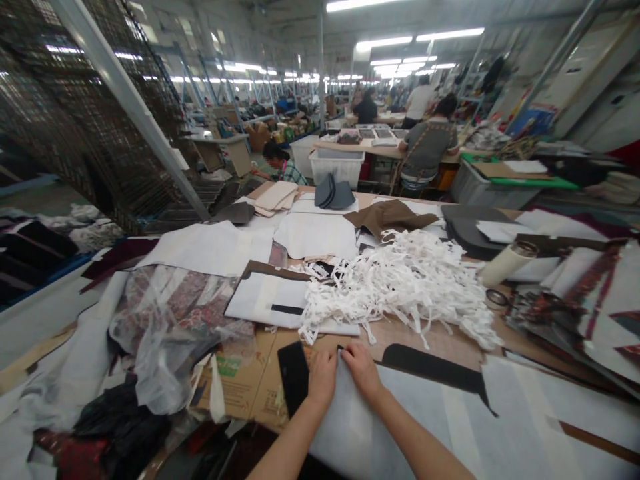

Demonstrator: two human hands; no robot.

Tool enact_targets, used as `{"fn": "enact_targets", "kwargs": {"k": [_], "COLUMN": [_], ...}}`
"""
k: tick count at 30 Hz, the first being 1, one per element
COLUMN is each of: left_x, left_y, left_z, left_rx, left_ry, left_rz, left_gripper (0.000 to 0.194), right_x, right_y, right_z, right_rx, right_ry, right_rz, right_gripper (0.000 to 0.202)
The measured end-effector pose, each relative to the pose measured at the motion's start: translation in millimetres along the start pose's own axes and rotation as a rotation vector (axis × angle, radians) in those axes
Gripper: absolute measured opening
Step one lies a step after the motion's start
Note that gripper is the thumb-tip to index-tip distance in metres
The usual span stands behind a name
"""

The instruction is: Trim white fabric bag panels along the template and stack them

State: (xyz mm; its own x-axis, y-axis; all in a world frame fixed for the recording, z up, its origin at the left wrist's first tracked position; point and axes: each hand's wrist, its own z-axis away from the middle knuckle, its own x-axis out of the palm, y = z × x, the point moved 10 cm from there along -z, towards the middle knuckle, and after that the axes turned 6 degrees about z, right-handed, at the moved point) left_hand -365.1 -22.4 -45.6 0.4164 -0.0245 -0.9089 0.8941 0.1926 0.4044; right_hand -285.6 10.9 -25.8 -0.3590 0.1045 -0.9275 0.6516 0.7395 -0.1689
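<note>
My left hand [323, 375] is closed at the left edge of a white-backed fabric panel [350, 427], its fingers curled over the edge. Close beside it, my right hand [361, 370] pinches the panel's upper corner, where a small dark tip shows between the two hands. The panel lies white side up and spreads to the right under my forearm. Left of my left hand is a flat black rectangular object [293, 375], perhaps a phone. A dark cut piece [435, 365] lies along the panel's far edge. My fingertips are partly hidden.
A heap of white strips [400, 287] lies beyond my hands. To the left are clear plastic bags [165, 333] and cardboard [245, 380]. A cream roll [507, 263] and a tape ring [496, 298] sit at right. Another person [285, 163] sits past the table.
</note>
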Motion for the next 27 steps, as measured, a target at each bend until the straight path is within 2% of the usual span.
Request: {"fn": "enact_targets", "kwargs": {"k": [6,11,17,27], "left_x": [5.1,5.8,1.6,1.4], "left_y": [11.8,14.1,18.4,21.5], "left_z": [3.9,5.2,8.8,9.5], "left_rx": [0.108,0.186,0.256,0.288], "left_ry": [-0.002,0.134,0.242,0.207], "left_rz": [-0.137,-0.191,-0.254,-0.283], "left_gripper": [0.038,0.034,0.029,0.032], "right_x": [-6.8,-5.3,-1.7,6.2], "right_y": [-0.9,-9.8,-8.8,-9.8], "right_z": [0.3,-1.4,-2.0,2.0], "right_rx": [-0.026,-0.109,-0.111,-0.129], "right_ry": [-0.039,-0.096,-0.150,-0.120], "right_rz": [-0.043,0.006,0.019,0.091], "right_gripper": [0.025,0.040,0.038,0.037]}}
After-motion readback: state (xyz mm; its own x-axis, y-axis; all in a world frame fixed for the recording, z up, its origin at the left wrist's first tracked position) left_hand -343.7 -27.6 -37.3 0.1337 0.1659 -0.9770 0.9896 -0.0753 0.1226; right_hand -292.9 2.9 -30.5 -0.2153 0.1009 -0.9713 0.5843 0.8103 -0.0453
